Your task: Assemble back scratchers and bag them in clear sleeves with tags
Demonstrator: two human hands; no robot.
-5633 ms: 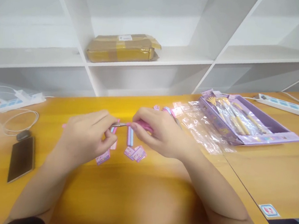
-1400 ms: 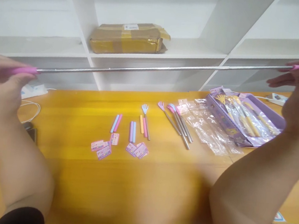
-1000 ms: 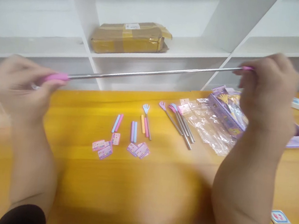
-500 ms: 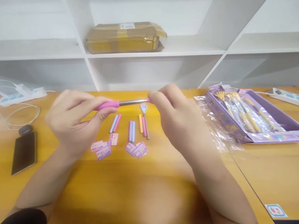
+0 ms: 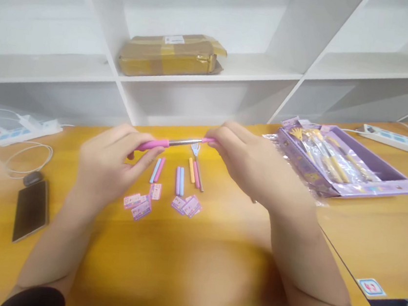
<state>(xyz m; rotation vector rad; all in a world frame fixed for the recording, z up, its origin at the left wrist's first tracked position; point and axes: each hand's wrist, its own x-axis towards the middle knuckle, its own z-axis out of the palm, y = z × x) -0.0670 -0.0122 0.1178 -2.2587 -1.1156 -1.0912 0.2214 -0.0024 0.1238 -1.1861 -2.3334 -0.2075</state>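
Observation:
Held level above the table, a pink-handled back scratcher [image 5: 186,141] with a bare metal rod spans between my two hands. My left hand [image 5: 105,164] pinches its pink handle between thumb and fingers. At the other end, my right hand [image 5: 249,163] is closed on the pink tip, whose far part is hidden inside the fingers. Beneath lies a blue claw-headed scratcher [image 5: 195,149] with its metal rod towards me. Coloured handle sleeves lie in pairs: blue and pink [image 5: 157,170], purple and blue [image 5: 179,180], yellow and pink [image 5: 193,172].
Small printed cards [image 5: 141,207] and more cards [image 5: 187,204] lie nearer me. At right sits a purple box [image 5: 380,189] of wrapped yellow scratchers. A phone [image 5: 31,212] and power strip [image 5: 27,132] are at left. A taped parcel [image 5: 169,55] rests on the shelf.
Both hands have shifted slightly right and down with the back scratcher. More of its pink tip shows at my right fingers, and a little less bare rod is visible.

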